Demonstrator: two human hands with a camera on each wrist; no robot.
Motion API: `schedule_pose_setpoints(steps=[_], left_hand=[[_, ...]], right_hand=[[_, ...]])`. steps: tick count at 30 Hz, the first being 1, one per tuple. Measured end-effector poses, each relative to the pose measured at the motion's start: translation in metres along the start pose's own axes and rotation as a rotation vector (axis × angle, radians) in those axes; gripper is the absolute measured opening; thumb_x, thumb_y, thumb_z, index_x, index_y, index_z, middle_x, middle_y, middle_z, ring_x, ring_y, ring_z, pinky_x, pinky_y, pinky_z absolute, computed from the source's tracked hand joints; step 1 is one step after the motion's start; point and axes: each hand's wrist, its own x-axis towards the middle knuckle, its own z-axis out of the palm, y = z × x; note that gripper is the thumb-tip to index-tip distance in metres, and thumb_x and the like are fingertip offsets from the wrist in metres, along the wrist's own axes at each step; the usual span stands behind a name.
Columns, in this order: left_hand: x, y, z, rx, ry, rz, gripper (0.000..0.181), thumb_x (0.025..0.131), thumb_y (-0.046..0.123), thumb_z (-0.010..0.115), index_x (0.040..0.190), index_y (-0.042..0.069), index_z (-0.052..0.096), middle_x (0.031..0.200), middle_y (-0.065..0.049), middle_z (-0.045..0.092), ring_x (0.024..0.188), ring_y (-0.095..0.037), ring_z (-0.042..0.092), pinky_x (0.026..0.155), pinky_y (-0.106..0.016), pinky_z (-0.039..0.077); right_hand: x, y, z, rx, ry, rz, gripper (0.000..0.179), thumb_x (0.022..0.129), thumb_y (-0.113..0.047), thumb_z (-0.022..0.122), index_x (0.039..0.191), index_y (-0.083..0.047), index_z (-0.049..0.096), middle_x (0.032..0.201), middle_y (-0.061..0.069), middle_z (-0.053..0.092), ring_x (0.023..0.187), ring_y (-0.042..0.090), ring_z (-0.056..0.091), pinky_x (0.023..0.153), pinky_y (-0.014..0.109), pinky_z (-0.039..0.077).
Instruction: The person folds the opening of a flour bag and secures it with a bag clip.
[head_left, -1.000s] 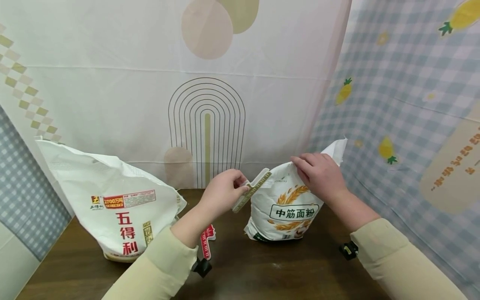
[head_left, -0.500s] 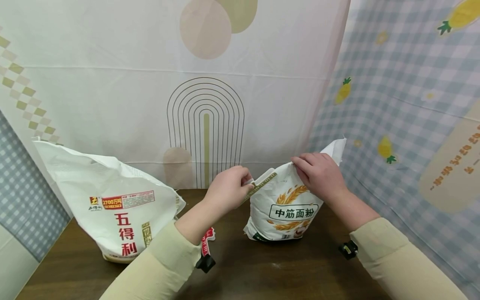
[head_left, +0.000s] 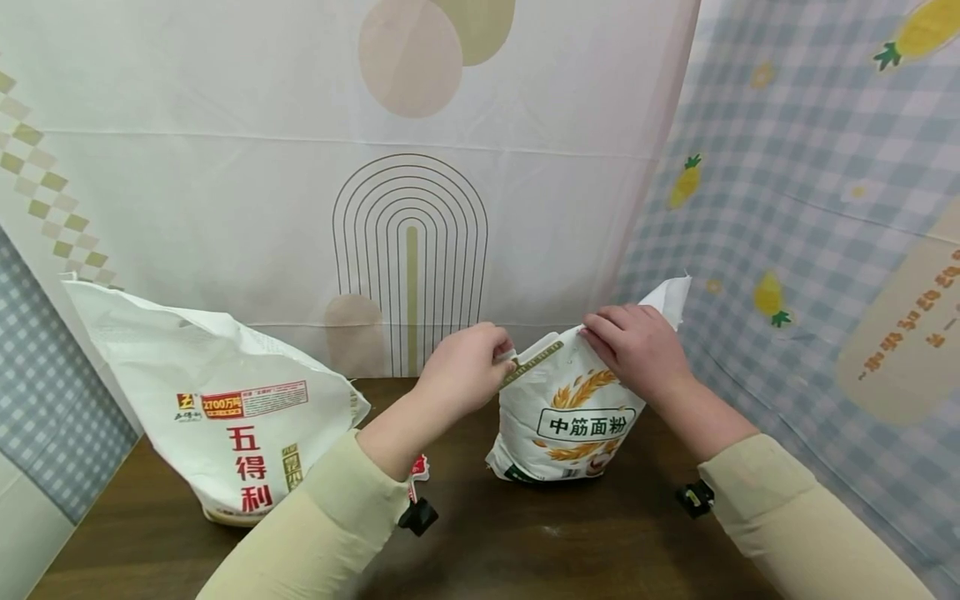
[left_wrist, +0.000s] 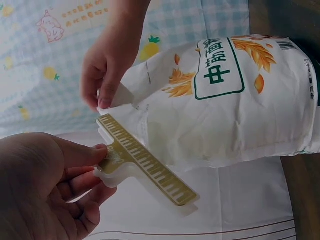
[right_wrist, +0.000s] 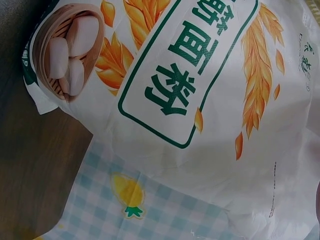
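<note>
My left hand (head_left: 463,365) pinches the handle of a gold and white bag clip (left_wrist: 151,164) between thumb and fingers. The clip's long slotted bar slants across the top left edge of a small white flour bag (head_left: 525,425). That bag stands upright on the table, printed with wheat ears and green lettering. My right hand (head_left: 637,352) grips its folded top at the right, fingers over the edge, and a white corner sticks up beyond the hand. In the right wrist view the bag's printed front (right_wrist: 215,135) fills most of the picture.
On the left of the brown table (head_left: 555,550) stands a larger white flour bag (head_left: 180,350) with red lettering, its top slack and slanting. A red and white clip (head_left: 420,468) lies partly behind my left wrist. Patterned cloths (head_left: 540,208) hang behind and at the right.
My left hand has moved right and slightly up, bringing the gold clip from beside the small bag to its top left edge. The right hand keeps its grip.
</note>
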Motion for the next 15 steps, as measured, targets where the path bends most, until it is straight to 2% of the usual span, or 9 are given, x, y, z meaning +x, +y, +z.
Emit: schedule_pose_setpoints(steps=[8, 15], left_hand=[[0.000, 0.009, -0.002, 0.061, -0.002, 0.018, 0.013, 0.092, 0.024, 0.072, 0.101, 0.016, 0.070, 0.098, 0.005, 0.064, 0.093, -0.016, 0.064, 0.080, -0.034, 0.053], [0.003, 0.014, 0.005, 0.137, 0.062, 0.060, 0.005, 0.091, 0.018, 0.070, 0.094, 0.015, 0.071, 0.089, 0.005, 0.062, 0.082, -0.016, 0.064, 0.070, -0.034, 0.052]], right_hand=[[0.002, -0.002, 0.001, -0.009, -0.005, -0.006, 0.026, 0.101, -0.027, 0.056, 0.099, -0.006, 0.071, 0.089, 0.008, 0.069, 0.077, 0.031, 0.065, 0.072, 0.048, 0.051], [0.004, -0.004, -0.001, -0.013, -0.013, -0.008, 0.016, 0.094, -0.020, 0.064, 0.097, -0.006, 0.071, 0.087, 0.007, 0.068, 0.075, 0.031, 0.064, 0.071, 0.048, 0.051]])
